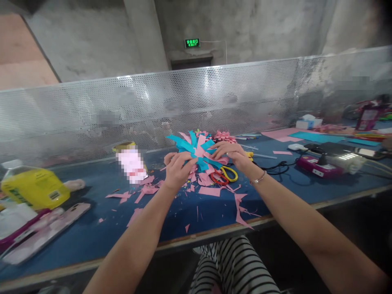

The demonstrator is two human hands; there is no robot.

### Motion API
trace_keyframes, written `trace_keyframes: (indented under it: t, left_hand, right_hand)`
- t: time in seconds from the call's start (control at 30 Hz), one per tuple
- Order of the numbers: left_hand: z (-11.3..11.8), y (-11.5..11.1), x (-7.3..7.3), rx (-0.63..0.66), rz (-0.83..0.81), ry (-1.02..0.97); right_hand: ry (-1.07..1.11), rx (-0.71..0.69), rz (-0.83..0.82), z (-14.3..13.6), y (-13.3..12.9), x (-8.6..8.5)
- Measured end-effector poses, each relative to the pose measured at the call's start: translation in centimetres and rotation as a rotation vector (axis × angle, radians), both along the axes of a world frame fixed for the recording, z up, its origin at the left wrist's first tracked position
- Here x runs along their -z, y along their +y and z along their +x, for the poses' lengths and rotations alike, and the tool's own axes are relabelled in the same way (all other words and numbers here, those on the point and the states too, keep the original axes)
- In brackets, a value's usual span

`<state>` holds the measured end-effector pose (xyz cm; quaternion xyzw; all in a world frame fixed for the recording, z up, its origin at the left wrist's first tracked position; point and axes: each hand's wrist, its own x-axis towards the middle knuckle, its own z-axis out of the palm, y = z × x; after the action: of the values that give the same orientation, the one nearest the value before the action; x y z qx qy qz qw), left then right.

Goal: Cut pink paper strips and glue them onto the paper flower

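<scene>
Both hands are holding a blue and pink paper flower (200,148) between them, above the counter (101,234).
The left hand (179,168) is pinching the flower's near left side with fingers drawn in narrow, while the right hand (230,155) is gripping the strips on its right side, fingers bent over them; the flower is sitting directly between the fingertips, its strips fanning out beyond the left hand. Scissors (232,174) with red and yellow handles are lying just below the right hand, among pink paper scraps (210,191) that are spreading nearer the body than both hands. Pink paper flowers (225,136) are resting just beyond the right hand. A yellow bottle (35,188) is standing well left of the left hand, and a purple power strip (315,166) is lying well right of the right hand.
</scene>
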<state>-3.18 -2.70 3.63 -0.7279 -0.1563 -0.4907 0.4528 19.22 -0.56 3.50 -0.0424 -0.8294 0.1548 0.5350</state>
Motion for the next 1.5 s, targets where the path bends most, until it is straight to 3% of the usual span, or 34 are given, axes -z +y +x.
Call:
trace_keyframes:
  t: [0.2, 0.5, 0.77, 0.97, 1.13, 1.37, 1.5]
  left_hand:
    - [0.0, 0.1, 0.1, -0.031, 0.011, 0.063]
    - [-0.3, 0.5, 0.6, -0.106, -0.123, 0.086]
    - [-0.4, 0.6, 0.8, 0.082, -0.287, 0.064]
    - [-0.5, 0.6, 0.7, -0.063, -0.164, 0.095]
    - [-0.5, 0.7, 0.8, -0.028, -0.206, 0.094]
    - [-0.6, 0.8, 1.0, -0.129, -0.163, 0.129]
    - [-0.5, 1.1, 1.1, -0.132, -0.21, 0.097]
  right_hand:
    - [-0.137, 0.196, 0.073, -0.1, -1.2, -0.1]
    - [-0.224, 0.138, 0.027, -0.3, -1.0, 0.1]
    - [-0.197, 0.132, 0.015, -0.4, -0.7, 0.4]
    - [-0.243, 0.14, 0.035, -0.2, -0.7, 0.4]
    - [-0.264, 0.157, 0.03, -0.1, -0.4, 0.6]
    - [-0.3, 0.214, 0.028, -0.1, 0.0, 0.9]
    - [-0.16, 0.292, 0.019, -0.2, 0.0, 1.0]
